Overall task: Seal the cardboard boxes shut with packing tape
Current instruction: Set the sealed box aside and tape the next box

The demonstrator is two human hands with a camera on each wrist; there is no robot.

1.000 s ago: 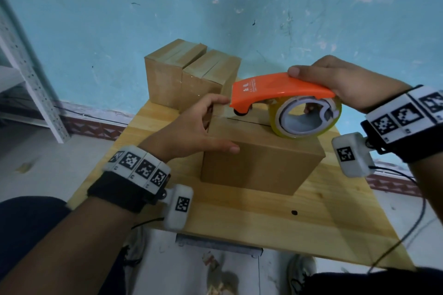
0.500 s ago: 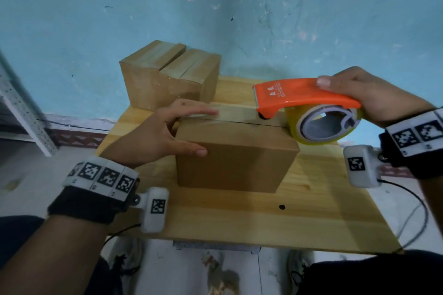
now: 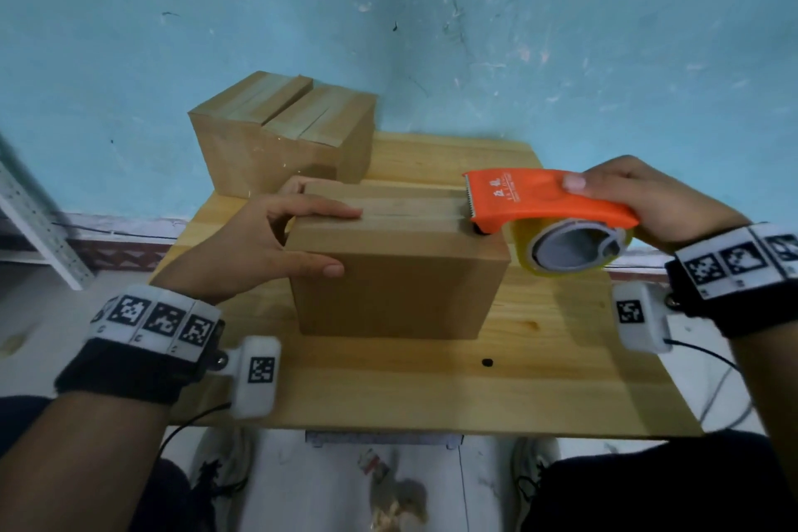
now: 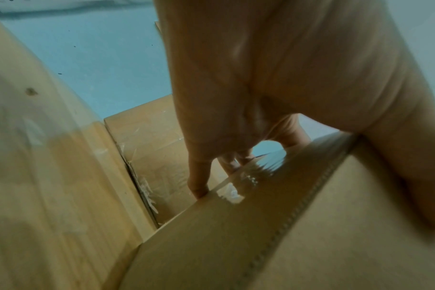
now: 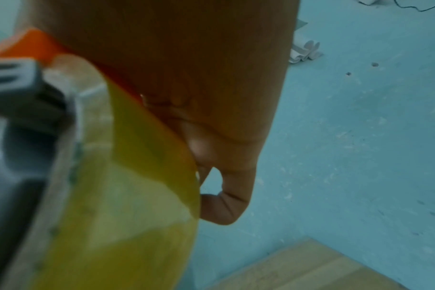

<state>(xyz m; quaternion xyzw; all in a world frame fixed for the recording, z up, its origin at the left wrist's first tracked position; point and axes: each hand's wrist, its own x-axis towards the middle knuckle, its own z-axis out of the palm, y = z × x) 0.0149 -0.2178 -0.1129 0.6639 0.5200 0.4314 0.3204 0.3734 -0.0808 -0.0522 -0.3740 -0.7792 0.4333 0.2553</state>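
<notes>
- The wooden table (image 3: 432, 393) is lying nearest the viewer; the cardboard box (image 3: 397, 289) is standing on it, a little left of the middle, with its long top edge running left to right across the view.
- The left hand (image 3: 259, 246) is bracing the box's left end; its fingers are lying straight, the index along the top by the seam and the thumb flat on the front face, so it is pressing rather than clutching; in the left wrist view a fingertip (image 4: 199, 188) is touching the box's edge where glossy tape (image 4: 249, 176) is folding over it.
- The seam (image 3: 406, 214) is running along the box's long axis, from the left hand towards the right end; a shiny strip is appearing to cover it, though how well it is stuck I cannot tell.
- The tape dispenser (image 3: 548, 207) is sitting at the right end of the top, its toothed edge facing left and its roll (image 3: 574, 248) overhanging the right side; the right hand (image 3: 647, 203) is gripping it, fingers curled over the orange cover.
- So the coming move is probably turning on that right edge: the right hand is the nearer one, and the strip would be needing to go down the right face and be cut.
- Farther back, two other boxes (image 3: 280, 134) are standing side by side near the blue wall (image 3: 432, 13).
</notes>
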